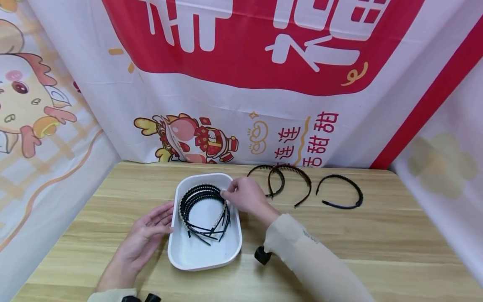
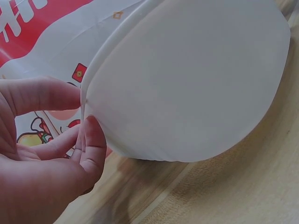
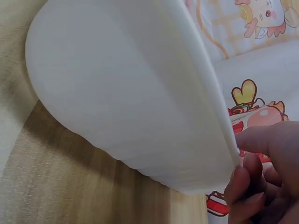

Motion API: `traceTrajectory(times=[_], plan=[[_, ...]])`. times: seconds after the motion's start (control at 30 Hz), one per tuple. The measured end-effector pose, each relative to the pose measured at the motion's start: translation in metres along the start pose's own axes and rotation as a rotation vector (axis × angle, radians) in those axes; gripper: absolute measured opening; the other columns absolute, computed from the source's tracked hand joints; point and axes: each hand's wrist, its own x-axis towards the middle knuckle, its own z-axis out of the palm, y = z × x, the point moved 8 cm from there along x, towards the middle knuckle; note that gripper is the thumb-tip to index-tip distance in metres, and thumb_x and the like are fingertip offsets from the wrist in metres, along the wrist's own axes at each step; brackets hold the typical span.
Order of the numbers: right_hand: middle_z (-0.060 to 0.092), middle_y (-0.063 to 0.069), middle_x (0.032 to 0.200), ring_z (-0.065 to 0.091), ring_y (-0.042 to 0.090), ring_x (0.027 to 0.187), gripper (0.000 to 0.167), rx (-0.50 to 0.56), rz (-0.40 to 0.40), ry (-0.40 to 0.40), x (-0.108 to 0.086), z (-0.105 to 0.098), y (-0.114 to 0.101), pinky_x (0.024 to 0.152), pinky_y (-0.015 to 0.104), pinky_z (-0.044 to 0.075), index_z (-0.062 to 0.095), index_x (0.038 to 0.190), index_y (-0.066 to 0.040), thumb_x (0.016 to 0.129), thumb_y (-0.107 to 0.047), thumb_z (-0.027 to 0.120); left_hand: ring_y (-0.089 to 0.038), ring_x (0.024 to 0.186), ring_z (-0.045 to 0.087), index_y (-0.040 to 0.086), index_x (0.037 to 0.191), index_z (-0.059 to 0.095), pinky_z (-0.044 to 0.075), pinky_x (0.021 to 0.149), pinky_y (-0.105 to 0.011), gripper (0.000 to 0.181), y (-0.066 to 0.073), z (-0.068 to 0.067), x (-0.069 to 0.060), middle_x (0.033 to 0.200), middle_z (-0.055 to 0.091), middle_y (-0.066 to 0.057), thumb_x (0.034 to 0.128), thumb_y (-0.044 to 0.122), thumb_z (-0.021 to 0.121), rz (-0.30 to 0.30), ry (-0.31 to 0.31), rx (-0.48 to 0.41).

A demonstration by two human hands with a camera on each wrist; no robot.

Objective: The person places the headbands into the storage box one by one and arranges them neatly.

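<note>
Several dark headbands (image 1: 203,193), some with pale beads, lie nested in a white plastic bin (image 1: 188,258). My right hand (image 1: 249,195) reaches over the bin's far right rim. Its curled fingers and thumb pinch the stack's right side; the fingertips inside the bin are hidden in the right wrist view. My left hand (image 1: 149,230) lies along the bin's left side, its relaxed fingers and thumb touching the rim. In the left wrist view, the left thumb and fingers (image 2: 93,144) meet the bin's outer edge.
Right of the bin, two overlapping toothed headbands (image 1: 292,168) lie near the back of the wooden table (image 1: 339,251). Another dark headband (image 1: 345,178) is farther right. A printed cloth (image 1: 245,121) hangs behind the table and at both sides.
</note>
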Motion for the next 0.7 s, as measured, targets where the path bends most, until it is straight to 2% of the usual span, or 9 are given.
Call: traceTrajectory(times=[0.13,0.33,0.53,0.7], plan=[[0.069,0.001,0.082,0.059,0.016,0.072,0.025,0.067,-0.019,0.040,-0.002,-0.002,0.005,0.057,0.026,0.048,0.077,0.086,-0.016,0.096,-0.039,0.080,-0.010,0.121,0.063,0.020,0.136,0.060,0.057,0.104,-0.020,0.061,0.000,0.000,0.000,0.132,0.067,0.007,0.0889,-0.019,0.058,0.002,0.001,0.002],[0.069,0.005,0.074,0.058,0.015,0.061,0.019,0.228,-0.057,0.058,-0.009,-0.010,0.015,0.049,0.023,0.044,0.078,0.090,-0.016,0.095,-0.033,0.083,-0.010,0.121,0.063,0.020,0.136,0.060,0.057,0.104,-0.021,0.062,0.000,0.001,0.000,0.132,0.067,0.007,0.0887,-0.019,0.058,0.007,-0.005,0.000],[0.074,0.011,0.080,0.069,0.029,0.066,0.015,0.384,0.016,0.099,-0.018,-0.025,0.042,0.053,0.025,0.049,0.078,0.095,-0.015,0.094,-0.029,0.084,-0.010,0.121,0.063,0.020,0.137,0.060,0.057,0.104,-0.021,0.062,-0.001,0.001,0.000,0.132,0.067,0.007,0.0890,-0.019,0.058,0.001,-0.005,0.001],[0.074,0.005,0.080,0.068,0.025,0.067,0.021,0.436,0.080,0.165,-0.024,-0.040,0.068,0.059,0.029,0.055,0.078,0.102,-0.013,0.093,-0.031,0.085,-0.010,0.122,0.063,0.022,0.136,0.062,0.057,0.105,-0.021,0.062,0.000,0.001,0.000,0.133,0.068,0.007,0.0893,-0.019,0.058,0.007,-0.009,-0.006]])
